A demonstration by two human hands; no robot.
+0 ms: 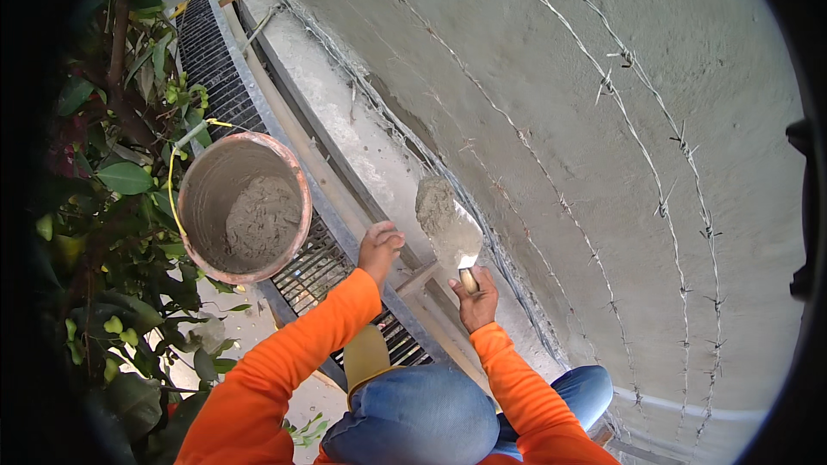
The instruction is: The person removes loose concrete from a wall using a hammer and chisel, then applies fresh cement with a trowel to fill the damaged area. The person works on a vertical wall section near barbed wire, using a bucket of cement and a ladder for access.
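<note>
My right hand (pixel 479 300) is wrapped round the pale handle of a trowel (pixel 468 251). A heap of wet grey mortar (pixel 437 211) lies on the blade, which points away from me beside the wall. To its left, my left hand (pixel 381 250) hovers over the walkway's edge with its fingers loosely curled and nothing visible in them. Farther left stands a round bucket (pixel 199 251) with a mortar-smeared rim and a yellow handle. More grey mortar (pixel 263 220) sits at its bottom.
Slatted metal grating (pixel 226 65) runs under the bucket and my legs. Strands of barbed wire (pixel 607 86) stretch along the grey plastered wall (pixel 732 146) at right. A concrete ledge (pixel 353 125) lies between grating and wall. Leafy branches (pixel 125 176) crowd the left side.
</note>
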